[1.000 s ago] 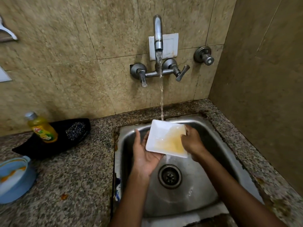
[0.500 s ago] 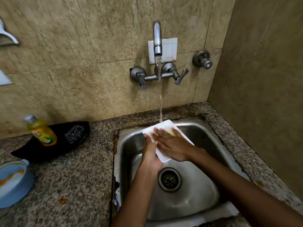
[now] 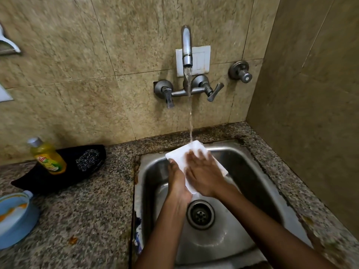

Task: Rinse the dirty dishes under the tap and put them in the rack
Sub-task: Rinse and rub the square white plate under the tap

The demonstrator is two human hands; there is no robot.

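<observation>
The plate point(image 3: 194, 152) sits tilted over the sink point(image 3: 242, 171), its far corner under the stream from the tap point(image 3: 186, 47). The left hand point(image 3: 177, 183) grips it from below along the near-left edge; the right hand point(image 3: 204, 171) lies flat on its upper face, fingers straight and spread, blurred as if rubbing.

The risk here is slip: the plate looks like glazed white ceramic, square with rounded corners, wet and smooth, and only one hand really holds it. A hard rub could push it out of that grip and onto the steel basin, likely chipping it. Water striking the tilted face could also splash onto the counter point(image 3: 87, 210).

The sink is dull brushed steel with a ribbed round drain point(image 3: 200, 214). The counter is speckled granite, the wall matt mottled tile. No rack is in view.
</observation>
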